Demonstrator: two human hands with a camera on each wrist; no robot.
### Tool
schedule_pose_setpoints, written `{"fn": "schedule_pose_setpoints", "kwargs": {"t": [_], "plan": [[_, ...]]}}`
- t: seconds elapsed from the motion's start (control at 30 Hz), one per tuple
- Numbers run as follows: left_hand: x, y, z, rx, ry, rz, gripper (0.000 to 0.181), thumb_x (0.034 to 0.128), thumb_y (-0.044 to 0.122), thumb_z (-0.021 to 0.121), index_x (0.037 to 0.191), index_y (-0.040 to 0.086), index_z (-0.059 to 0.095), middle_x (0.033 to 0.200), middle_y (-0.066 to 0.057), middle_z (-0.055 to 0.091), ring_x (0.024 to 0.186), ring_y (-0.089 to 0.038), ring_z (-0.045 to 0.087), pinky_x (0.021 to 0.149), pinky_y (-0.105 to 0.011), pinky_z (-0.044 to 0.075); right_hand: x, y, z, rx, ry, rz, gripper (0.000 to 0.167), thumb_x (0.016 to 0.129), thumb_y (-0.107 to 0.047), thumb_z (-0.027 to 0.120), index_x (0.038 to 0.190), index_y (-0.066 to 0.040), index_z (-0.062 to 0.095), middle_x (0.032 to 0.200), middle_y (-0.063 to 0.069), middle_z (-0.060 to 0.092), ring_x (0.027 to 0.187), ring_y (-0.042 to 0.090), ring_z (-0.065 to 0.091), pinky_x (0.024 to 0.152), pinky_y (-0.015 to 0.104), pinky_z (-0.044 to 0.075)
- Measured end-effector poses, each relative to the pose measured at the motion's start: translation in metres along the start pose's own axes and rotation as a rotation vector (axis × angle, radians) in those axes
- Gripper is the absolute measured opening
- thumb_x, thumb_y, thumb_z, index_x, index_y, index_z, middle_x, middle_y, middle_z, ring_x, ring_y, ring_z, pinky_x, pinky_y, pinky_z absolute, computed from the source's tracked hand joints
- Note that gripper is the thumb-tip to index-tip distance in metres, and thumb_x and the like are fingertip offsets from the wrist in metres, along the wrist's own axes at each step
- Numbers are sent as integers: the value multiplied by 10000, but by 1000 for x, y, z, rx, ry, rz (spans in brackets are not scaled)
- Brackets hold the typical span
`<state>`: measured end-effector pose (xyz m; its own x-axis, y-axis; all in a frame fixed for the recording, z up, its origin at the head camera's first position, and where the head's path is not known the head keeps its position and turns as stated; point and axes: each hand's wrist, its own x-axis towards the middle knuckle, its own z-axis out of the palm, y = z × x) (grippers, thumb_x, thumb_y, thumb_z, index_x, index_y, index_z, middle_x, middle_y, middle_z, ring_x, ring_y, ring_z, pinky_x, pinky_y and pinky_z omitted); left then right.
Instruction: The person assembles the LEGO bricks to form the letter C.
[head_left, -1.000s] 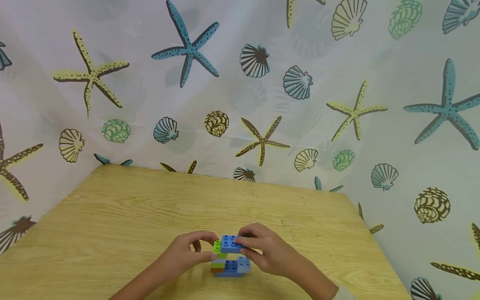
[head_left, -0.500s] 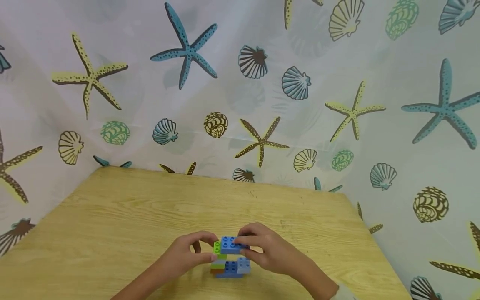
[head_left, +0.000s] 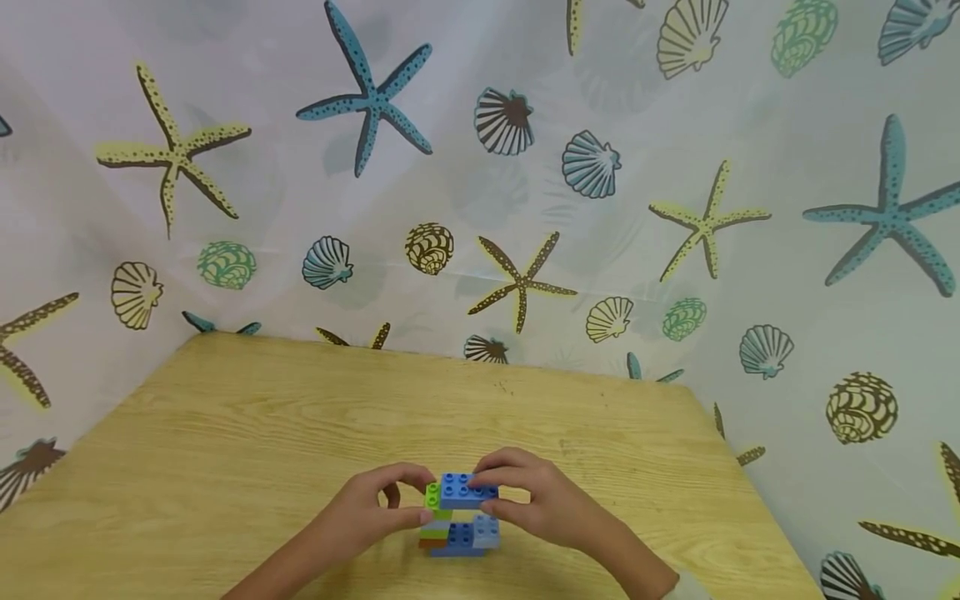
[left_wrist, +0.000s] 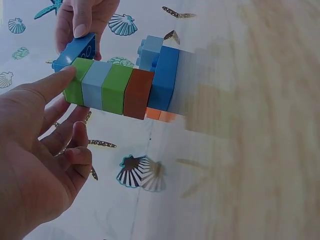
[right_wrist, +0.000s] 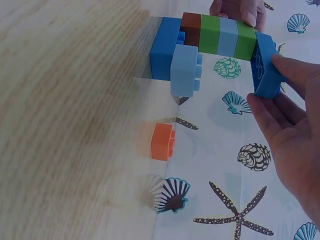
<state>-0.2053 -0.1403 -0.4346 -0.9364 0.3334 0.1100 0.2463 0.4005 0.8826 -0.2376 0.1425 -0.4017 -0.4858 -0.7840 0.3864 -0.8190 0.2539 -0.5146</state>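
Observation:
A stack of toy building bricks stands on the wooden table. Its base is a dark blue brick (head_left: 459, 552). On the base's left end rises a column of brown, green, light blue and green bricks; my left hand (head_left: 375, 504) pinches its top green brick (left_wrist: 75, 92) between thumb and fingers. A light blue brick (head_left: 486, 531) sits on the base's right side. My right hand (head_left: 540, 500) grips a long blue brick (head_left: 457, 493), which spans sideways from the column's top above the base. Its left end meets the green brick; whether it is pressed fully down I cannot tell.
In the right wrist view a small orange brick (right_wrist: 162, 142) stands on the table (right_wrist: 65, 125) apart from the stack. A curtain (head_left: 450, 183) printed with shells and starfish hangs behind the table and along both sides.
Both hands keep their hold and hardly move. Slightly more of the long blue brick's right end shows under the right fingers. The view has shifted a little.

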Motion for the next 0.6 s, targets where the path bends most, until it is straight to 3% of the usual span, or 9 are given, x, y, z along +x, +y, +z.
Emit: {"fn": "schedule_pose_setpoints", "kwargs": {"t": [0.17,0.37,0.47,0.6], "plan": [[0,5,-2,74,31,47,378,892,410,759,1224,246,683,1157,22,667,815,-142,514,645,-256,454,-4,4,1,98,38,28,300,990,-161,656,1282,-92,669,1299,76,614,1164,196,619,949,313,546],[1,14,-1,109,60,124,323,917,428,723,1224,343,670,1213,89,650,936,-128,554,796,-284,475,-11,10,-5,295,101,184,305,1029,-149,590,1318,-65,643,1328,136,601,1189,258,624,974,320,541],[2,17,1,103,55,176,311,921,430,713,1218,341,678,1224,97,649,988,-120,579,851,-306,495,-13,17,-8,332,144,269,299,1052,-168,549,1322,-80,644,1317,142,607,1195,313,612,970,275,530],[5,18,4,99,41,226,265,924,430,708,1170,332,703,1204,103,657,1008,-99,595,884,-298,512,-13,30,-7,300,171,366,298,1043,-230,574,1313,-135,660,1308,100,619,1186,333,604,936,238,529]]}}
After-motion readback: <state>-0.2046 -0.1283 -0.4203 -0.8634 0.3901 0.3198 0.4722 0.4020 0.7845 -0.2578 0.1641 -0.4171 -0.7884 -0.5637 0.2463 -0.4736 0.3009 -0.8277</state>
